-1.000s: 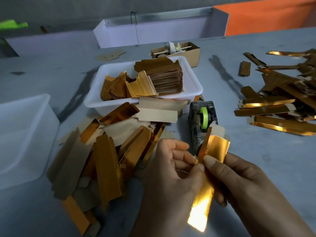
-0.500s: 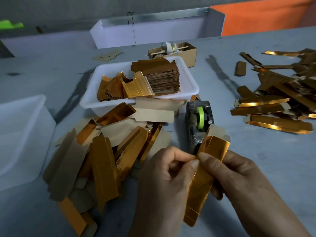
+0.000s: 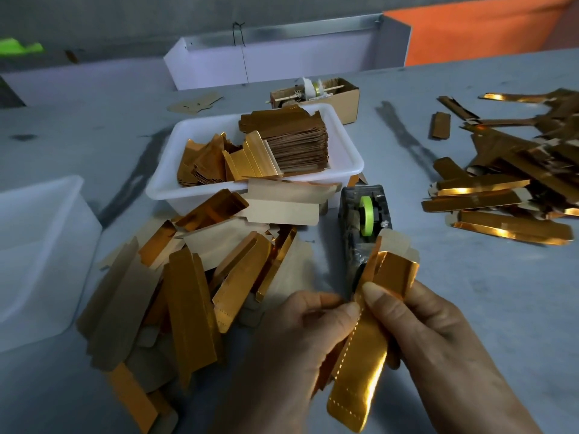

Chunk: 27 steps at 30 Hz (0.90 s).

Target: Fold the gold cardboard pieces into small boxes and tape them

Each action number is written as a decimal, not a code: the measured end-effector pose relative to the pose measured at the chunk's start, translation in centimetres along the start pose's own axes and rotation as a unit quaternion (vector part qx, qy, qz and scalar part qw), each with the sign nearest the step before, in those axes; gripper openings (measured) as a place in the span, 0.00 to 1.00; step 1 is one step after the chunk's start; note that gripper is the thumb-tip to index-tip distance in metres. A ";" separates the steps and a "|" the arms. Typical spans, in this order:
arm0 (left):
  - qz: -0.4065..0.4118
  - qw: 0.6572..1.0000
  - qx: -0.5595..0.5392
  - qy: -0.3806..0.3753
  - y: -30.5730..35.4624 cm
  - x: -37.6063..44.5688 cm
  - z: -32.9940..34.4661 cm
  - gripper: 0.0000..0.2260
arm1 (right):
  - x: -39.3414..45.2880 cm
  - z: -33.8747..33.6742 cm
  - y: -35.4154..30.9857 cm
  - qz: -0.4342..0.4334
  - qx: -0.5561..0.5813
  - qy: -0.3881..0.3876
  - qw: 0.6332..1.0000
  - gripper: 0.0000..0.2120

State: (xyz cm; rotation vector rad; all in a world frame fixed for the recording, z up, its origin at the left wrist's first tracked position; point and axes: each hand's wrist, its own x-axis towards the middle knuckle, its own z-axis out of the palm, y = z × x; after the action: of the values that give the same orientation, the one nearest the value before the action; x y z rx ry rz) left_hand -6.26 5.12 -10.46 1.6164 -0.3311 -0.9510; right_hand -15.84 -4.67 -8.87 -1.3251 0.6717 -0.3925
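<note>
I have one view only, a wide-angle camera on the person's head, tilted forward and down over the grey worktop (image 3: 470, 308). It sits close: the left hand (image 3: 291, 349) at 6 o'clock and the right hand (image 3: 438, 346) at 5 o'clock fill the bottom of the frame. The lens faces the far side at 12 o'clock, where the worktop edge bows with the wide angle. With no second view, nothing overlaps.

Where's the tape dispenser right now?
Head view, centre: the tape dispenser stands on the table just right of the white tray, directly beyond the gold piece that both hands hold.
</note>
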 end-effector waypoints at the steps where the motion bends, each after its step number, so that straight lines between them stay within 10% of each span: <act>1: -0.005 1.000 -0.002 -0.021 -0.1 0.0 -0.2 0.14 | -0.1 0.1 -0.1 -0.003 -0.004 -0.008 1.000 0.15; 10: -0.027 0.993 -0.061 -0.100 -0.6 -0.7 -1.2 0.12 | 0.2 0.2 -0.5 -0.006 -0.096 0.003 0.995 0.16; 17: 0.051 0.995 -0.054 0.059 -0.2 -0.3 -2.1 0.09 | 3.0 -3.4 -1.6 -0.078 -0.217 0.178 0.957 0.05; 27: 0.081 0.992 -0.029 0.091 -0.9 1.2 0.0 0.07 | 5.8 -2.1 -0.1 0.006 -0.189 0.131 0.973 0.09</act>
State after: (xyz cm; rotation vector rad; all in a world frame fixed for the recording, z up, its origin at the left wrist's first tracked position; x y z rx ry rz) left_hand -5.77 4.64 -11.76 1.5834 -0.3007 -0.6796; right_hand -12.84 -9.89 -10.26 -1.6430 1.0120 -0.4485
